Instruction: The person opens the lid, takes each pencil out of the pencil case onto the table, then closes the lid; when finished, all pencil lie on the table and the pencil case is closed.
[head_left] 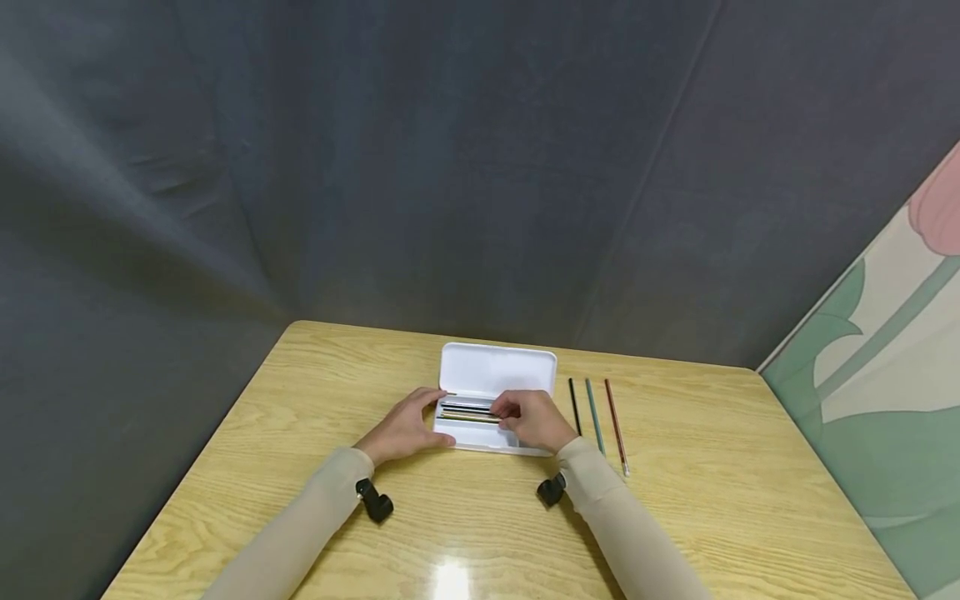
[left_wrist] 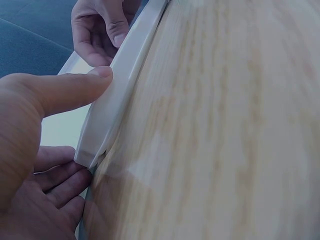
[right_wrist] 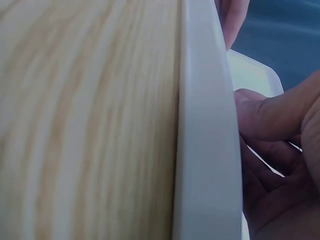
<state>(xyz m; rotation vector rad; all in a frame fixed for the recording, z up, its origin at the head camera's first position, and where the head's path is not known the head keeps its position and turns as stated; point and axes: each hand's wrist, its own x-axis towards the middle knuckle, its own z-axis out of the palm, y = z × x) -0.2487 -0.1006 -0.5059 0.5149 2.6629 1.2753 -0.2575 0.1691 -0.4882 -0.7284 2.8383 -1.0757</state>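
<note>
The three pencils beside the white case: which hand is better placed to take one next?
The right hand, probably: it is nearer to the three pencils, which lie on its side. The left hand holds the left end of the white case.

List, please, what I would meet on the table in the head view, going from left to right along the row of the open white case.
Left hand → open white case → black pencil → blue-green pencil → red pencil. The right hand overlaps the case, so it is left out.
</note>
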